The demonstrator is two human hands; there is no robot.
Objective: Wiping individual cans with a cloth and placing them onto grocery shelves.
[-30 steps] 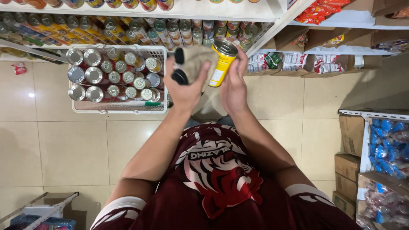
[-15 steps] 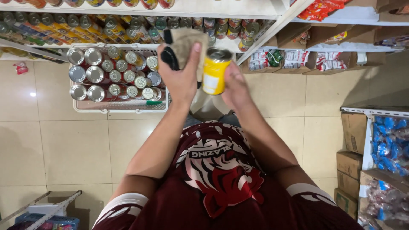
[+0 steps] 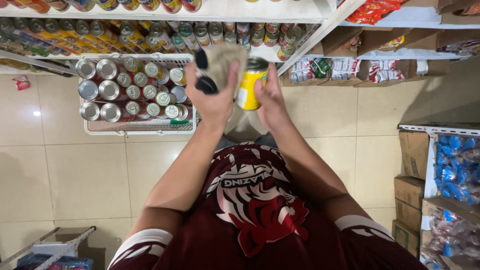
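1. The right hand holds a yellow can upright, with its fingers closed around the can's right side.
2. The left hand grips a beige cloth, fingers clamped on it, touching the can's left side.
3. Both are above a white basket of cans, below the shelf.

white basket of silver cans | shelf cans | cardboard boxes
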